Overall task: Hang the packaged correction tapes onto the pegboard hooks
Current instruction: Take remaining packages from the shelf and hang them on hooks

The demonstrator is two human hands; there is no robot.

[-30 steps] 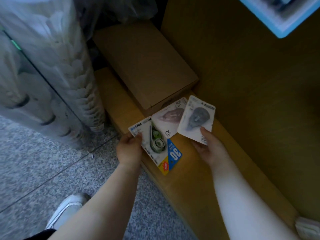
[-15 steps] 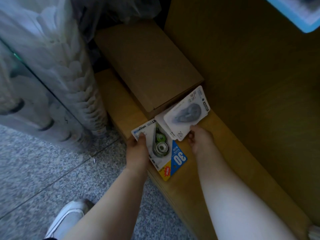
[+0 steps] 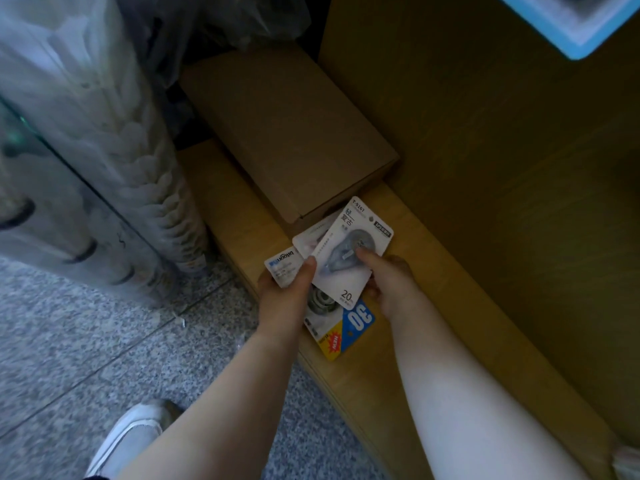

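**Inspector:** Hands first. What are they doing?

**Assistant:** The left hand (image 3: 285, 296) is gripping the blue-and-yellow package (image 3: 351, 329) near its header end, with the thumb lying across the card face. The right hand (image 3: 393, 287) is pinching the grey-tape package (image 3: 341, 271), thumb pressing on the blister and fingers curling beneath. Neither hand is hanging free.

**Inspector:** Is anything else sitting in the bundle?

**Assistant:** A pink-tinted package (image 3: 309, 239) is peeking out between those two, at eleven o'clock from the grey one. I cannot tell which hand is carrying it. The three are overlapping like a fan, with the grey one lying on top.

**Inspector:** Where is the bundle lying?

**Assistant:** It is either hovering over the ledge (image 3: 426, 341) or resting on it; contact is not determinable. A cardboard box (image 3: 287, 133) is lying at twelve o'clock from the hands, just beside the cards. A wooden panel (image 3: 502, 168) is rising at two o'clock, and a blue-edged tray (image 3: 575, 46) is showing at one o'clock, well apart. Plastic-wrapped stacks (image 3: 104, 133) are standing at ten o'clock. The floor (image 3: 86, 341) and a shoe (image 3: 128, 441) are lying at seven o'clock.

**Inspector:** Progress?

**Assistant:** No pegboard or hook is showing, and no package is hanging. In my judgement the person is gathering stock, so all the hanging is outstanding.
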